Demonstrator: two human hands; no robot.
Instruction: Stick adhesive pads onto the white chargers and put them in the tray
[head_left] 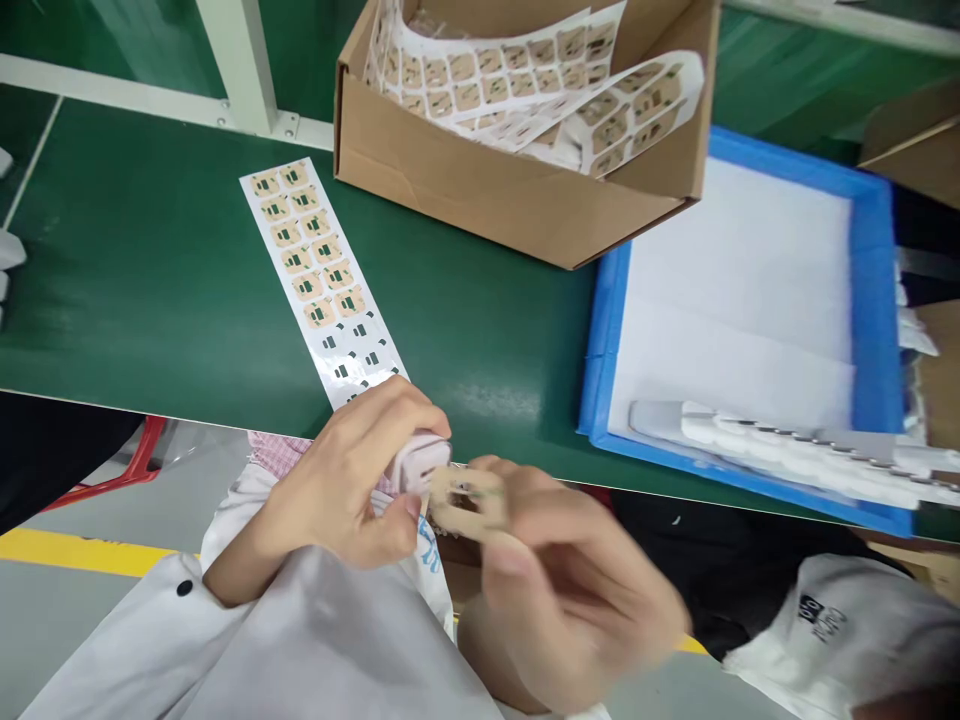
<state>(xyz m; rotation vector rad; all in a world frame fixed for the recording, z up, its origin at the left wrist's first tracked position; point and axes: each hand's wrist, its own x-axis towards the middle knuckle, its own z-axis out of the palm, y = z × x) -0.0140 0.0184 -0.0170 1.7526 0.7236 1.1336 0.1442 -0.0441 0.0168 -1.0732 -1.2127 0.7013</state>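
Note:
My left hand (360,470) is closed around a small white plastic part (421,460), holding it near the front edge of the table. Between the thumb and fingers of my right hand (570,570) is a tan adhesive sticker (469,502) with cut-outs, close beside the white part; whether they touch I cannot tell. The right hand is blurred. Beyond my left hand lies a white sticker sheet (330,285) carrying two columns of tan stickers. The near end of that sheet shows bare backing, and its lowest part is hidden by my left hand.
A cardboard box (480,205) with more sticker sheets (517,80) stands at the back of the green table (150,290). To the right, a blue tray (600,340) lined with white holds a row of white parts (795,450). A person's sleeve (862,630) shows at lower right.

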